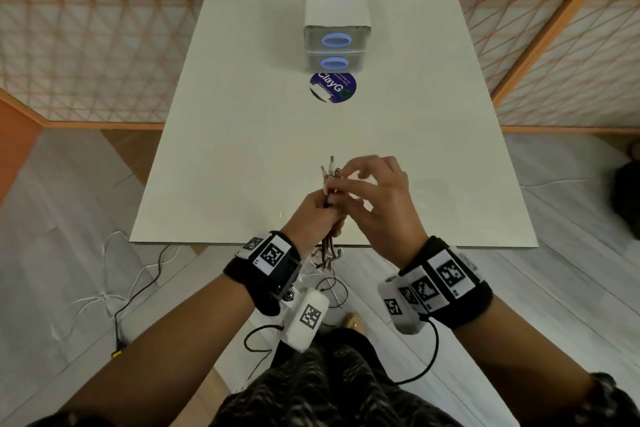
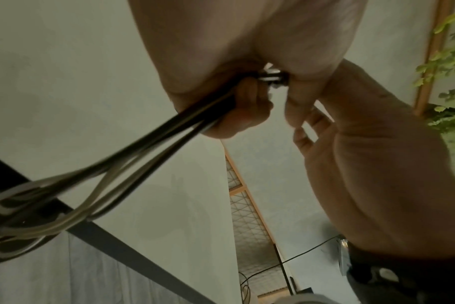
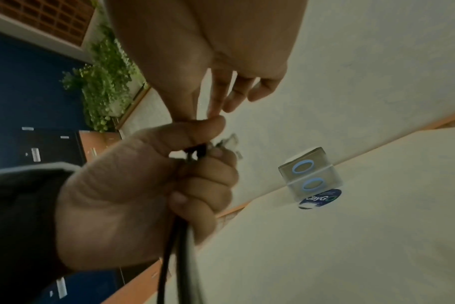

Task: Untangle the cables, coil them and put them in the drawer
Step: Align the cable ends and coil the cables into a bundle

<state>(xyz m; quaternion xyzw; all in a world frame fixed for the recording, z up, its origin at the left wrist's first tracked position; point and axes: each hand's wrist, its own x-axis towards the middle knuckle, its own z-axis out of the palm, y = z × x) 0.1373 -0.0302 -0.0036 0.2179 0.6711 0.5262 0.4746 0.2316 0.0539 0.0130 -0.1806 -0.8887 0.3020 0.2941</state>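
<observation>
Above the near edge of a white table [image 1: 242,149], the left hand [image 1: 313,215] fists bunched cables [image 1: 329,177] while right hand [image 1: 377,198] fingertips pinch their plug ends — still untangling; coiling likely next, drawer unit [image 1: 334,42] closed, well apart.

Round dark-blue sticker [image 1: 332,87] on the table [image 1: 242,149], just in front of the drawer unit [image 1: 334,45]: "ClayGo" in white, the "o" green. Smaller print illegible.

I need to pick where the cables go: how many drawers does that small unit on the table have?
2. The upper drawer sits directly on top of the lower drawer, both shut, each with a blue ring handle, at the table's far end. None seem hidden.
</observation>
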